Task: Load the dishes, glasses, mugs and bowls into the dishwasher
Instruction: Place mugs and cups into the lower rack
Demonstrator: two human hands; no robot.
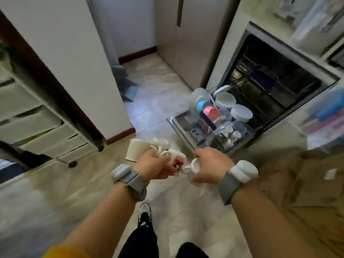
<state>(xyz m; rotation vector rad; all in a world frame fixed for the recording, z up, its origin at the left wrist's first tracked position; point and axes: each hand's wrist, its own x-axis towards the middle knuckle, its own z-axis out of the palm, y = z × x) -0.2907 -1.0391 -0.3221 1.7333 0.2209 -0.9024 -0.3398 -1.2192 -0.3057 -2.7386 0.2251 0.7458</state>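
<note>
My left hand grips a bunch of mugs by their handles: a cream mug, a white mug and a white mug with a red print. My right hand holds another white mug by its body, handle toward the left hand. Ahead to the right the dishwasher stands open. Its lower rack is pulled out over the lowered door. The rack holds white bowls, a blue plate, a pink plate and small white cups.
A white wheeled drawer cart stands at the left. A wall corner juts out ahead, with blue cloth on the tiled floor behind it. Shelving with containers is at the right, cardboard lies low right. My foot is below.
</note>
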